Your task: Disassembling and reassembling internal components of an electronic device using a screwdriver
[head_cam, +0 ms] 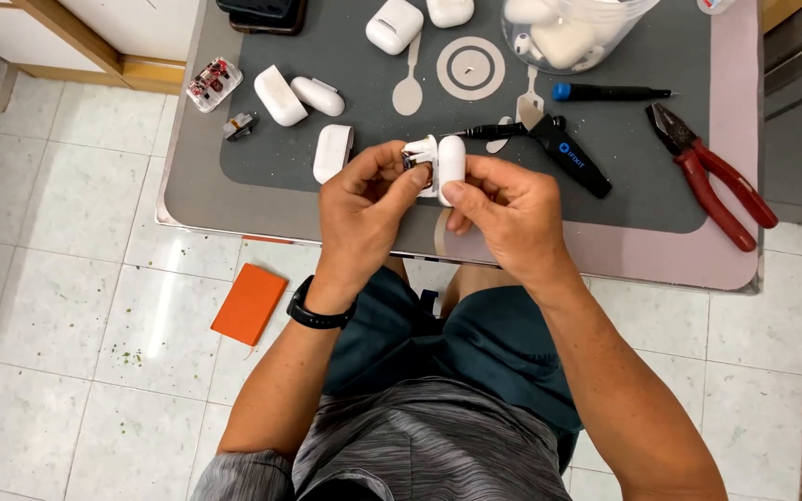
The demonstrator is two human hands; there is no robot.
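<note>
While the head camera looks straight down, both hands meet just over the near edge of the surface (234,199), which is covered by a grey mat (605,148). The left hand (364,209) pinches the opened white lid part (420,148) of a small charging case, thumb and forefinger closed narrow on it, and some dark inner parts show between the fingers (399,165). The right hand (503,209) holds the white case body (451,165) upright, with the thumb (461,193) pressed at its lower end and the other fingers curled behind it.

I judge the case to be light, stiff and smooth, so it may slip; its hinge and inner parts look fragile. The rounded sides seem the safest place to take hold, not the lid.

Both wrists are bent inward, the forearms rise from the lap, and a black watch (313,311) sits on the left wrist.

Beyond the fingers lies a black tool (559,148); farther to the right are red pliers (721,181). To the left of the fingers lie other white cases (331,153). Below the left hand, on the floor, lies an orange pad (250,303).
</note>
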